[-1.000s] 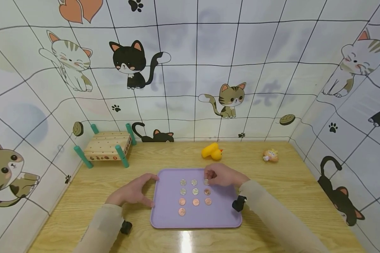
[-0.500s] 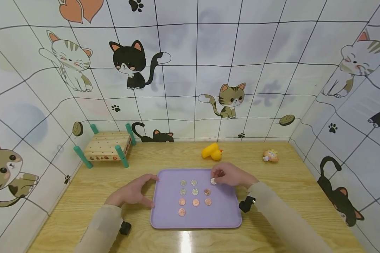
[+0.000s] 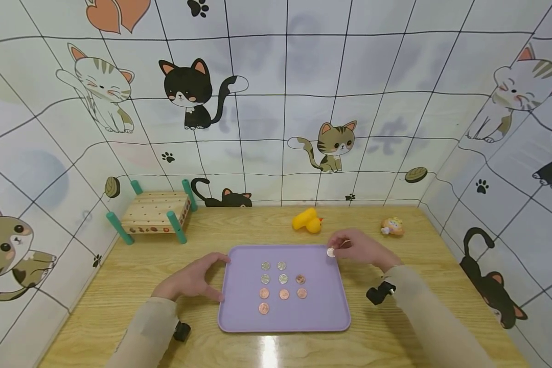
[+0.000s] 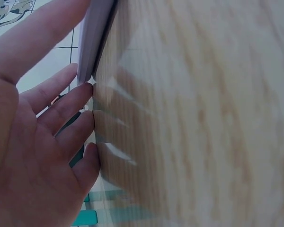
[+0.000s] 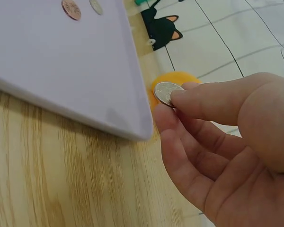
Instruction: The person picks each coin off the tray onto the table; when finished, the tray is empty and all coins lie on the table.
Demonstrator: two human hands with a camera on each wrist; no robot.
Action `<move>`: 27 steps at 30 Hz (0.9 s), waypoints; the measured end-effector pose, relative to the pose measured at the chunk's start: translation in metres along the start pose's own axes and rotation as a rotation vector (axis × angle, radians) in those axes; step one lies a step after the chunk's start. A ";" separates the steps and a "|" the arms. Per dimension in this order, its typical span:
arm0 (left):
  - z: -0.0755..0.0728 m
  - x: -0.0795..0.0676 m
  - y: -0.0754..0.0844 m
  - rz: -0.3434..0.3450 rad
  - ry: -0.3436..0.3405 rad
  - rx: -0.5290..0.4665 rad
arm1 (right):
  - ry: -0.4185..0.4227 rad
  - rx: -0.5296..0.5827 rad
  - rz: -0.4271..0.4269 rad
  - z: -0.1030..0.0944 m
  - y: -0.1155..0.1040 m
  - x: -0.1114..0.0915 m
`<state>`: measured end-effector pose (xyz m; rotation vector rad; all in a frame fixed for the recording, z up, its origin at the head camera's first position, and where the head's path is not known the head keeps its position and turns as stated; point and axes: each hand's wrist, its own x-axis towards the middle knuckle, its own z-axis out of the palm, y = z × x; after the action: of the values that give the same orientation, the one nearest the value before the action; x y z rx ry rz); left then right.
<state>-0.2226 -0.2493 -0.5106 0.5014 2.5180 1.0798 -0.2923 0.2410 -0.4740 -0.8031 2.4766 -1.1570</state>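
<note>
Between thumb and fingertips my right hand (image 3: 356, 247) pinches a silver coin (image 5: 165, 92), held just above the far right corner of the purple tray (image 3: 313, 312). My left hand (image 3: 194, 277) touches the tray's left edge with thumb and fingers spread and relaxed; the left wrist view shows its fingers (image 4: 66, 109) resting against the wooden table. On the tray lie several coins in rows: silver ones such as the far left coin (image 3: 266, 266) toward the back, and copper ones such as the nearest coin (image 3: 263, 308) toward the front.
A yellow rubber duck (image 3: 308, 221) sits behind the tray. Farther right on the table (image 3: 395, 306) is a small peach-coloured figurine (image 3: 392, 226). A toy bed-like stand (image 3: 156, 212) with green posts is at the back left. Cat-print cloth walls enclose the table.
My right hand has lifted the silver coin from the back row and carried it right to the tray's far right corner. My left hand has stayed put.
</note>
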 end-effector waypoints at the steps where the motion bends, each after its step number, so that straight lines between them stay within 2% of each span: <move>1: 0.000 0.000 0.000 -0.003 0.000 -0.001 | 0.009 0.009 0.009 -0.002 0.001 -0.002; 9: 0.000 -0.001 0.003 0.002 -0.007 -0.016 | 0.046 0.046 0.082 -0.008 0.015 -0.014; 13: 0.000 -0.001 0.004 -0.001 -0.003 -0.024 | 0.043 0.043 0.088 -0.009 0.024 -0.014; 20: 0.000 -0.001 0.003 -0.012 -0.003 -0.012 | 0.052 -0.062 0.092 -0.006 0.042 -0.011; 27: 0.000 -0.001 0.001 -0.013 -0.008 -0.008 | 0.064 -0.147 0.118 -0.004 0.045 -0.009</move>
<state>-0.2217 -0.2488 -0.5098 0.4864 2.5053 1.0804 -0.3029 0.2725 -0.5062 -0.6567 2.6469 -0.9848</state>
